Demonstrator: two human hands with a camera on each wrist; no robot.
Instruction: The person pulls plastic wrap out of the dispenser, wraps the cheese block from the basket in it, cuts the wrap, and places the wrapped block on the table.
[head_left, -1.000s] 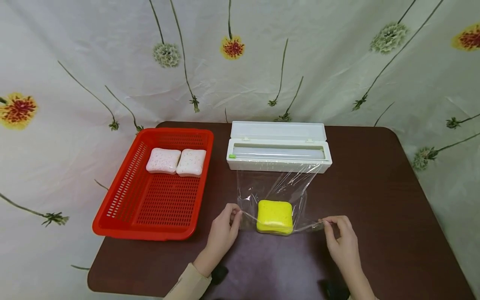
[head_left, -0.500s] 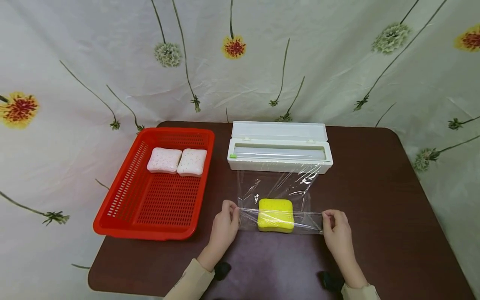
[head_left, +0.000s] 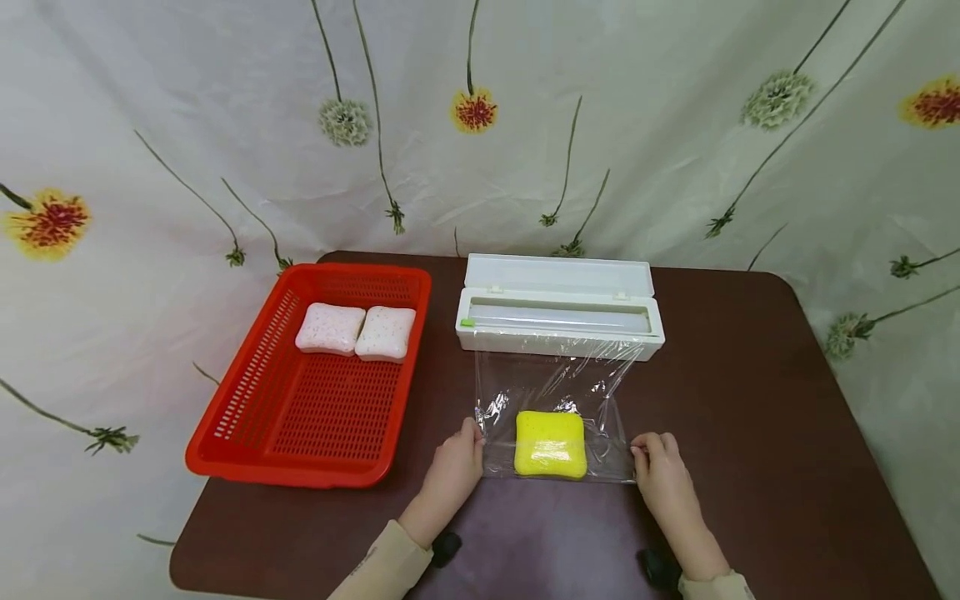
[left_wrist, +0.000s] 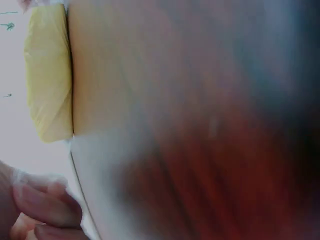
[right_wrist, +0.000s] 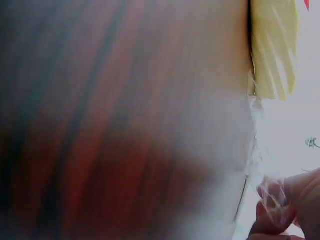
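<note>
Being likely flimsy and clingy, the clear film point(head_left: 551, 385) is pinched by the left hand point(head_left: 454, 467) and right hand point(head_left: 665, 479) — best held at its left and right edges.

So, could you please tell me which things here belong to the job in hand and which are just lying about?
In the job:
yellow block
clear film, pinched by the left fingers and right fingers
open white dispenser

Apparently just lying about now:
red basket
two pale blocks inside it
</note>
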